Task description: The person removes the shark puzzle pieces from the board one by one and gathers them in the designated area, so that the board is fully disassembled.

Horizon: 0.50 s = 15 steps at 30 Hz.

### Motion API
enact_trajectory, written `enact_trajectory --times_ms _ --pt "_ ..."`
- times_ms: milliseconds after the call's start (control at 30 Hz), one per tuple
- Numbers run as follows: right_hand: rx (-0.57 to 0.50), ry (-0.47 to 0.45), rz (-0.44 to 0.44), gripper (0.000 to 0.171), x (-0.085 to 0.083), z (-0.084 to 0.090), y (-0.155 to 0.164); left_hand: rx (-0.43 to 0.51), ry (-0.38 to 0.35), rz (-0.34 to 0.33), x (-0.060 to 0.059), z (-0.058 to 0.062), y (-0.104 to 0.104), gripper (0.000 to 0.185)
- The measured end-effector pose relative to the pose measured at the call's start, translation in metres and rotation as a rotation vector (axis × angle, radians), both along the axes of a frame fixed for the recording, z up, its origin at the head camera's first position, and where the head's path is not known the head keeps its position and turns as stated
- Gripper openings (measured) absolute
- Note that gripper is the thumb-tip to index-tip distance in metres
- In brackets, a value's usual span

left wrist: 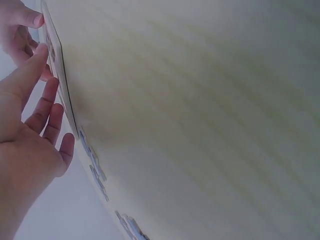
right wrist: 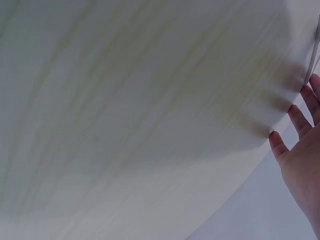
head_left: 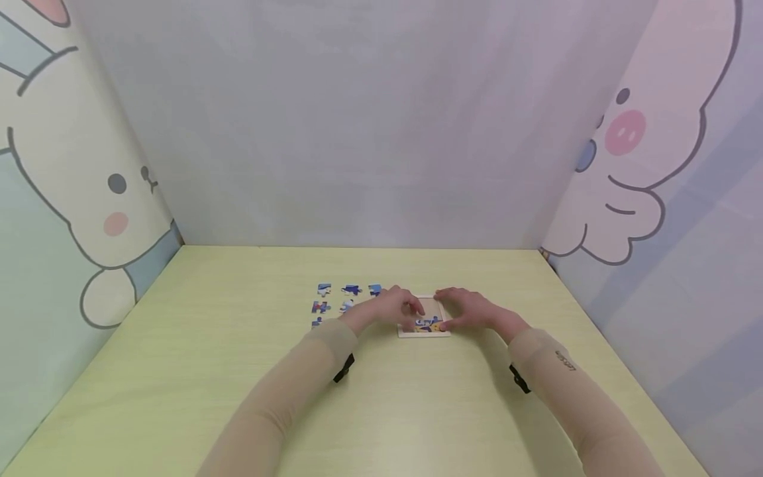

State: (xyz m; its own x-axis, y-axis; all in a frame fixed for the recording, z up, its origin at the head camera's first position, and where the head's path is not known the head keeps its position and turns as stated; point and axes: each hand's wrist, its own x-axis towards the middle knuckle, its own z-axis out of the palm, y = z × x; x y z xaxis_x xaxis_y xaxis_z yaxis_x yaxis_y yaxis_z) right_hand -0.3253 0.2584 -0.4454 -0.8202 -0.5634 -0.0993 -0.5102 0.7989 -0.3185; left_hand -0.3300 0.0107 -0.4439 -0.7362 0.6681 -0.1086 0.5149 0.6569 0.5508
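Note:
A shallow jigsaw tray with a pale rim lies on the table, colourful joined pieces along its near side and bare board behind them. My left hand hovers over the tray's left part with loosely bent fingers; no piece shows between them, though the index fingertip is hidden in the left wrist view. On the tray's right side rests my right hand, its thumb near the lower right corner and a finger at the far corner. The right wrist view shows those fingers straight and spread, touching tray edge and table.
Several loose jigsaw pieces lie in rows left of the tray, partly behind my left forearm. The pale wooden table meets a grey curtain at the back, with cartoon-printed curtains at both sides.

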Motion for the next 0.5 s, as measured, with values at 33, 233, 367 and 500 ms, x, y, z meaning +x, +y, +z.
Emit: enact_trajectory --times_ms 33,233,367,500 --pt "0.001 0.001 0.0 0.079 -0.0003 -0.0006 0.0002 -0.001 0.005 -0.007 -0.0002 -0.0001 0.0003 0.025" --pt "-0.008 0.003 0.004 0.078 -0.0005 -0.0022 0.0005 -0.019 0.014 -0.024 -0.0011 -0.0002 0.0011 0.024" --pt "-0.014 0.004 0.001 0.077 -0.0001 -0.0022 0.0003 -0.026 0.014 -0.024 -0.0004 0.001 0.001 0.02" --pt "-0.014 0.003 -0.004 0.078 0.0001 -0.0026 0.0009 -0.029 0.019 -0.026 -0.0001 0.0015 0.0011 0.017"
